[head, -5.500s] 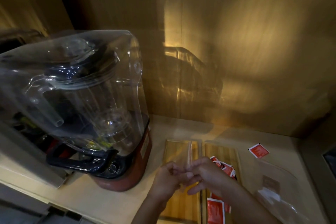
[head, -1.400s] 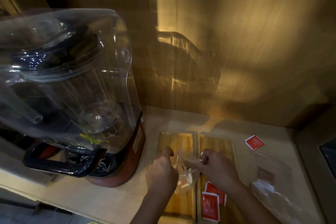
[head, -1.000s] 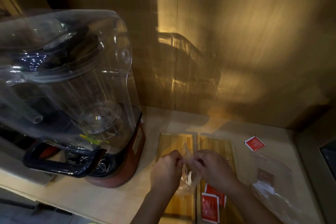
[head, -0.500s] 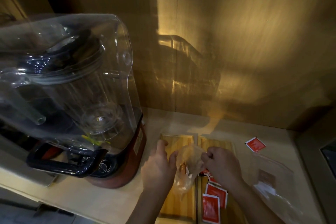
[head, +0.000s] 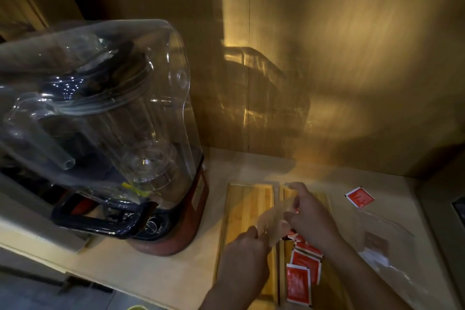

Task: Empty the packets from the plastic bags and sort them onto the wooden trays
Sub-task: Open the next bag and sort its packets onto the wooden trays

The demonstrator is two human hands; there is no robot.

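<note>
Pinching a clear plastic bag (head: 273,221) between closed left hand (head: 245,257) and right hand (head: 308,219), above two wooden trays (head: 247,209); red packets (head: 300,274) on right tray; counter (head: 161,269) against wooden wall.

Both forearms enter from the bottom edge and angle up toward the middle of the worktop's near side. The left hand (head: 242,258) is seen from the back, knuckles up, its fingers curled and thumb and fingertips pinched together at the top. The right hand (head: 308,219) sits a little further from the near edge and just beside the left, wrist bent, index finger raised and hooked, the other fingers folded inward in a pinch. The two hands are close together, fingertips nearly meeting. Both are slightly blurred.
</note>
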